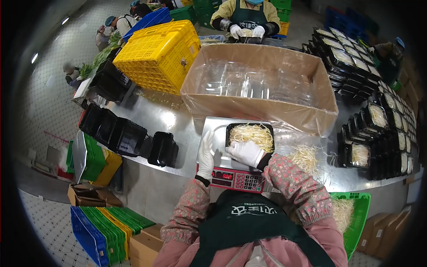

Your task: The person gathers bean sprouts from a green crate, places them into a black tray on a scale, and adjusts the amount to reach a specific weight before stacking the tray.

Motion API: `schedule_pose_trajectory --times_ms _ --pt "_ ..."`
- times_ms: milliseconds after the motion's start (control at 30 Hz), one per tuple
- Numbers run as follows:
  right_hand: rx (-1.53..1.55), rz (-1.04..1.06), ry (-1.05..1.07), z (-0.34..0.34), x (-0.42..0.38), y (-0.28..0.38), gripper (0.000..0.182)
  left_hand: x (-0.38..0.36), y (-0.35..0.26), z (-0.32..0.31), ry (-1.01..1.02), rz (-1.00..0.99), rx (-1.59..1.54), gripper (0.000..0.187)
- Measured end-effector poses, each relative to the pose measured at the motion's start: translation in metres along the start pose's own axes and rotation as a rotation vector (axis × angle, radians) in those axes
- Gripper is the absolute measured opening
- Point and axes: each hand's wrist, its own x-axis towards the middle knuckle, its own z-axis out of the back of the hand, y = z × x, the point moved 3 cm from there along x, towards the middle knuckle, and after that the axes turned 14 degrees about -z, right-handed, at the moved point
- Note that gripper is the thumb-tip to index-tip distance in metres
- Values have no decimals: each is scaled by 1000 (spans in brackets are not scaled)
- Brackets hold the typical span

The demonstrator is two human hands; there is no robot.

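A black tray filled with bean sprouts rests on the steel plate of a red scale. My right hand, in a white glove, lies over the near left part of the tray, against the sprouts; its fingertips are partly hidden. At the left edge of the scale my left hand, also gloved, is held upright with its fingers stretched out, apart from the tray and holding nothing. Loose sprouts lie on the table to the right of the scale.
Behind the scale stands a large carton of clear plastic lids. Empty black trays are at the left, a yellow crate behind them. Filled packs are stacked at the right. A co-worker works across the table.
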Motion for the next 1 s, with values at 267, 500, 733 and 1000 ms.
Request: schedule_pose_trajectory --times_ms 267,500,733,1000 --pt "434 -403 -411 92 -55 -59 12 -5 -8 37 -5 41 168 60" --pt "-4 -1013 35 110 -166 -176 52 15 -29 4 341 -125 597 73" --pt "189 -681 84 107 -69 -92 102 32 -12 -104 712 -609 1058 59" --pt "201 -728 62 25 -38 -47 67 32 11 -122 789 -629 1107 42"
